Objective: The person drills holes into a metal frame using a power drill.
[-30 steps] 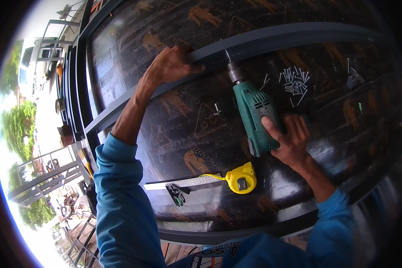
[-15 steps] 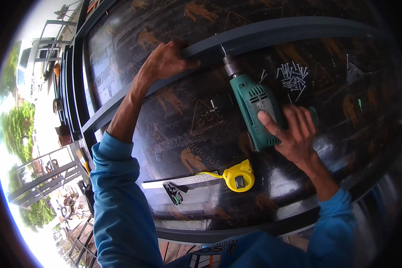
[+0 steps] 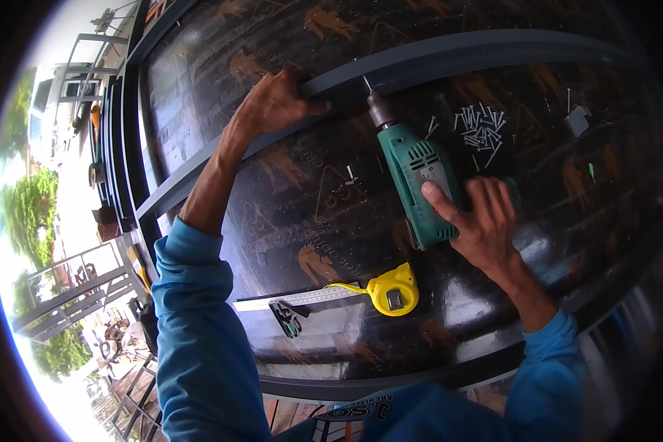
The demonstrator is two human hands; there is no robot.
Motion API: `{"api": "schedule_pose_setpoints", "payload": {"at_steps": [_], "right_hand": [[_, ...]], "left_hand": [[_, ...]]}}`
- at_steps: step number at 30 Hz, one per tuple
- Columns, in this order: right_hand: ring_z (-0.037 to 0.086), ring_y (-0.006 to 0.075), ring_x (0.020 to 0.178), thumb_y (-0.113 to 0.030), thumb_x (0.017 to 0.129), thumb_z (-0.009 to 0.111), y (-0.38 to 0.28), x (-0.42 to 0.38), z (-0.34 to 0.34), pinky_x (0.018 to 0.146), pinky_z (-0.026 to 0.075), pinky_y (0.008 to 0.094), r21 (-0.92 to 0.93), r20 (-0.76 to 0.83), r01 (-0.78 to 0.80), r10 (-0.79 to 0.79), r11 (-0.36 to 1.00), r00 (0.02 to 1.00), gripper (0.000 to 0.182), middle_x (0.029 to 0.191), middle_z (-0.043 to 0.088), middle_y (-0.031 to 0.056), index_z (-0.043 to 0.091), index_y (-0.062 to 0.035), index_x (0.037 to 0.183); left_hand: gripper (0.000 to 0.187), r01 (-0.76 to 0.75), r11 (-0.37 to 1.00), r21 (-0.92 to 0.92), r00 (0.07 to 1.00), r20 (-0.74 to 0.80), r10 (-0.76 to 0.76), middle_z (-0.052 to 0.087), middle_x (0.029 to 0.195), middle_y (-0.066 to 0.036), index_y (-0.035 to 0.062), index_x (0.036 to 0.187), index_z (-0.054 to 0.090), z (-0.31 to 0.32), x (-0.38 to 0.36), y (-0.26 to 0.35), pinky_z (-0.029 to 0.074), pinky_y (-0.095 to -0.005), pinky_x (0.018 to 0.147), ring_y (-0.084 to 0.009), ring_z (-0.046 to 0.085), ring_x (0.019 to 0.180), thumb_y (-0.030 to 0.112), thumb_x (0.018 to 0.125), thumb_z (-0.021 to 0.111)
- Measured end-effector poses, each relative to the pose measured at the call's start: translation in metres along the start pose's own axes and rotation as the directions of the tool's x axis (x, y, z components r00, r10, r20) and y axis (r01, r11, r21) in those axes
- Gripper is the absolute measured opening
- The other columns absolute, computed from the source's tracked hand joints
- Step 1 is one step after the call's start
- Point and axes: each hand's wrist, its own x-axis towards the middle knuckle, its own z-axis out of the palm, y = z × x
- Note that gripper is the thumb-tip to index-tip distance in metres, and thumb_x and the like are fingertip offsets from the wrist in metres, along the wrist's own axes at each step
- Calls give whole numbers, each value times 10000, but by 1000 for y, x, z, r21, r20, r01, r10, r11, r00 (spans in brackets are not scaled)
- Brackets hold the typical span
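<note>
My left hand (image 3: 274, 103) grips a long grey metal bar (image 3: 449, 55) that lies across a dark printed board (image 3: 309, 214). In my right hand (image 3: 479, 217) is a green electric drill (image 3: 416, 180), its bit pressed against the side of the bar just right of my left hand. A pile of several small screws (image 3: 481, 131) lies on the board to the right of the drill's chuck.
A yellow tape measure (image 3: 394, 289) with a ruler (image 3: 298, 298) and a small black tool (image 3: 287, 318) sits near the board's front edge. A small pale block (image 3: 578, 120) lies at far right. Stacked grey metal frames (image 3: 121, 147) stand at the left edge, outdoors beyond.
The drill and my right hand have shifted slightly up and right along the bar. My left hand keeps its hold on the bar.
</note>
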Motion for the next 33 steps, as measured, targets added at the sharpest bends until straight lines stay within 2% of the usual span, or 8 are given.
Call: {"api": "schedule_pose_setpoints", "payload": {"at_steps": [10, 12, 13, 15, 18, 25, 31, 33], "right_hand": [[592, 268, 895, -116, 695, 783, -2, -2, 1, 757, 465, 436, 32, -8, -27, 27, 999, 1000, 953, 936, 551, 74, 304, -431, 1457], [600, 285, 933, -176, 729, 774, -1, -1, 4, 777, 471, 442, -6, 1, -6, 6, 1000, 1000, 904, 993, 576, 101, 303, -433, 1456], [600, 285, 933, -176, 729, 774, 0, 0, 3, 777, 471, 442, -8, 3, -8, 8, 1000, 1000, 904, 993, 576, 101, 303, -433, 1456], [602, 301, 980, -263, 771, 748, 0, 0, 3, 795, 476, 450, -101, 20, 25, -23, 995, 1000, 849, 1061, 592, 134, 285, -436, 1462], [598, 314, 1012, -329, 792, 720, 1, -2, -3, 808, 479, 454, -165, 28, 68, -64, 984, 998, 831, 1106, 594, 157, 255, -434, 1472], [598, 316, 1013, -342, 790, 724, -4, -11, -7, 802, 477, 452, -190, 41, 74, -67, 979, 997, 861, 1115, 597, 160, 222, -426, 1485], [600, 319, 1036, -300, 801, 728, 2, -42, -20, 814, 474, 433, -94, 49, 14, -9, 995, 999, 831, 1135, 611, 152, 254, -423, 1472], [604, 321, 1041, -276, 797, 734, 14, -53, -20, 826, 471, 432, -86, 17, 69, -67, 994, 998, 833, 1144, 618, 146, 263, -422, 1468]], "left_hand": [[571, -18, 1000, -10, 999, -28, 18, 693, 991, -219, 5, 1140, 661, 4, -1, -3, 519, -400, 864, -344, 679, 941, 409, 737, 692], [571, -30, 999, 18, 996, -78, 32, 696, 967, -218, 6, 1133, 664, 4, 0, -2, 523, -399, 846, -344, 683, 918, 410, 731, 700], [571, -33, 999, 17, 997, -75, 34, 696, 967, -218, 6, 1133, 664, 4, 0, -1, 523, -399, 846, -344, 683, 918, 410, 731, 700], [572, -3, 1000, 18, 1000, -22, 4, 698, 948, -218, 3, 1121, 670, -1, -1, 3, 521, -400, 840, -341, 684, 908, 414, 724, 708], [550, -35, 999, 2, 998, -50, 35, 700, 946, -213, 6, 1099, 681, 1, -1, 1, 516, -403, 845, -339, 684, 904, 411, 728, 707], [542, -37, 999, 10, 998, -41, 37, 702, 945, -209, 9, 1092, 681, 1, -2, -1, 514, -403, 855, -343, 686, 899, 422, 740, 698], [540, -49, 998, 31, 998, -40, 50, 701, 930, -209, 19, 1112, 676, 1, -1, -4, 515, -410, 861, -349, 683, 905, 424, 755, 695], [552, -38, 998, 58, 999, 7, 38, 689, 1015, -216, -7, 1139, 649, -2, -1, 2, 509, -424, 875, -348, 673, 948, 386, 759, 721]]}}
